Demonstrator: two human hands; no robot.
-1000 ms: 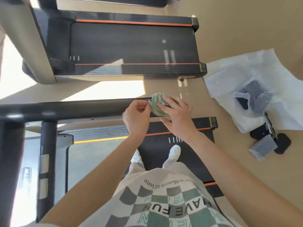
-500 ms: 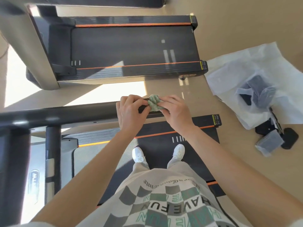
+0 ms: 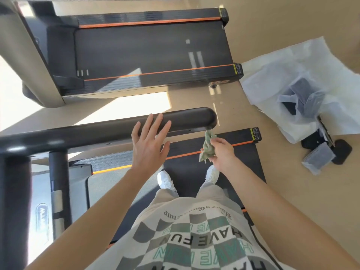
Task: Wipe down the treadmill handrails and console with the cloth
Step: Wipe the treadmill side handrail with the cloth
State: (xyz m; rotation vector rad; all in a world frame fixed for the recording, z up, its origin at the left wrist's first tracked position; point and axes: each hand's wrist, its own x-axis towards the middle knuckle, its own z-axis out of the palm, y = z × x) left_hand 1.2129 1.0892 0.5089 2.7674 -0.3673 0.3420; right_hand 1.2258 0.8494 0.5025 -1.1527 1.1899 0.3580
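Head view, looking down at a person standing on a treadmill belt (image 3: 224,172). The one container in view was a white plastic bag (image 3: 272,75) lying open on the tan floor (image 3: 292,191) to the right; through its thin film several dark grey blocks (image 3: 301,94) showed, packed close together, their exact number not readable. Just beside the bag's lower edge lay one more grey block in a clear wrapper (image 3: 319,157) and two flat black pieces (image 3: 341,151), the wrapped block resting partly over them. Two treadmills were visible: the one underfoot and a second treadmill (image 3: 146,51) parallel to it, farther from the camera, both with orange side stripes. One black handrail (image 3: 185,117) crossed the view, ending in a rounded tip. The left hand (image 3: 150,139) was spread flat with fingers straight and apart, its fingertips over the handrail; contact could not be confirmed. The right hand (image 3: 222,152) pinched one crumpled green cloth (image 3: 208,147) between thumb and fingers, the cloth held just below the handrail's rounded tip and apart from the left hand. Two white shoes (image 3: 165,180) stood on the belt
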